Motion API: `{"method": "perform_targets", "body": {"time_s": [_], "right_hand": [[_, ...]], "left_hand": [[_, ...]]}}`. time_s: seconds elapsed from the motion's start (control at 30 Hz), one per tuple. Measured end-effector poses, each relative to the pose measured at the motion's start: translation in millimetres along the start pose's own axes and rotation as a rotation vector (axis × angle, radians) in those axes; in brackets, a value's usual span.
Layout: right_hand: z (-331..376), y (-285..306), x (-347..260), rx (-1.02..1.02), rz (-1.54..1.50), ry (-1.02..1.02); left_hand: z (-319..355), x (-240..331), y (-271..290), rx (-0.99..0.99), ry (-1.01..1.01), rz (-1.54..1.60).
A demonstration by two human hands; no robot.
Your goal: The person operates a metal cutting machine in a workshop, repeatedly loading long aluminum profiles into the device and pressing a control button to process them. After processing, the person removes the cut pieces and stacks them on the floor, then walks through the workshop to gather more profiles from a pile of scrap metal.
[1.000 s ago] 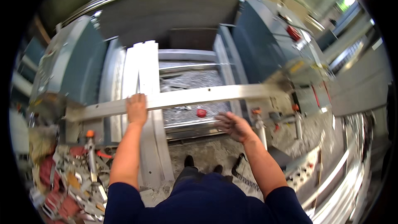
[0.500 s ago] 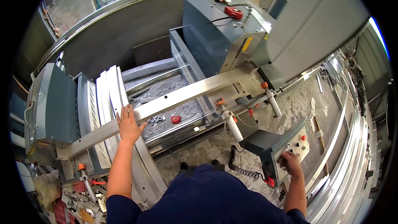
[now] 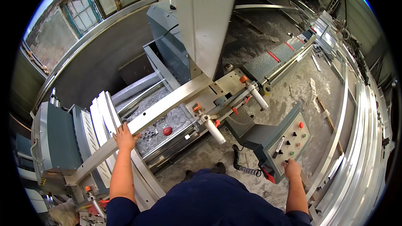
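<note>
My left hand lies with spread fingers on a long silver metal profile, which spans slantwise between the two sides of a grey-blue cutting machine. Nothing is gripped in it. My right hand is at the near edge of a control panel with buttons and switches. Its fingertips pinch a small black knob. Clamp cylinders with orange caps stand by the profile, one near its right part and another by its left end.
A large grey upright panel hides part of the right machine housing. The left housing stands beyond my left hand. A small red object lies among metal chips below the profile. Long metal bars lie at right; a coiled black hose hangs under the control panel.
My view has turned right. My right hand has moved toward the near edge of the control panel, uncovering more switches. The grey upright panel appears farther left. My left hand stays on the profile.
</note>
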State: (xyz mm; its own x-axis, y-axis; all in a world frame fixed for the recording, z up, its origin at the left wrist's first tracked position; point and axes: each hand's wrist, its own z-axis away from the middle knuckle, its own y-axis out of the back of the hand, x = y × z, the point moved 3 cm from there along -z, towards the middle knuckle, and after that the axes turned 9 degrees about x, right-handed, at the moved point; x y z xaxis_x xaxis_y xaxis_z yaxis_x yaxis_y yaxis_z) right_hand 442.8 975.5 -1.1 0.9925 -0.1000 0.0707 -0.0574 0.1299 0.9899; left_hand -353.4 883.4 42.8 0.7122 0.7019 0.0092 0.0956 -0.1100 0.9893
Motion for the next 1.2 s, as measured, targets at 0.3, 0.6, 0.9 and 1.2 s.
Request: {"method": "perform_targets", "body": {"time_s": [0.3, 0.6, 0.9, 1.2], "right_hand": [[-31.4, -25.1, 41.8, -0.08, -0.343, -0.29], [-88.4, 21.4, 70.3, 0.25, -0.45, -0.345], [-168.5, -44.5, 105.4, 0.128, -0.564, -0.389], [-188.2, -28.2, 87.6, 0.074, -0.565, -0.345]], "left_hand": [[-3.8, -0.7, -1.4, 0.008, -0.01, -0.017], [-0.9, 5.6, -16.9, 0.027, -0.03, -0.009], [-13.4, 7.5, -9.0, -0.155, 0.025, -0.047], [-5.5, -12.7, -2.2, -0.14, 0.091, -0.022]]}}
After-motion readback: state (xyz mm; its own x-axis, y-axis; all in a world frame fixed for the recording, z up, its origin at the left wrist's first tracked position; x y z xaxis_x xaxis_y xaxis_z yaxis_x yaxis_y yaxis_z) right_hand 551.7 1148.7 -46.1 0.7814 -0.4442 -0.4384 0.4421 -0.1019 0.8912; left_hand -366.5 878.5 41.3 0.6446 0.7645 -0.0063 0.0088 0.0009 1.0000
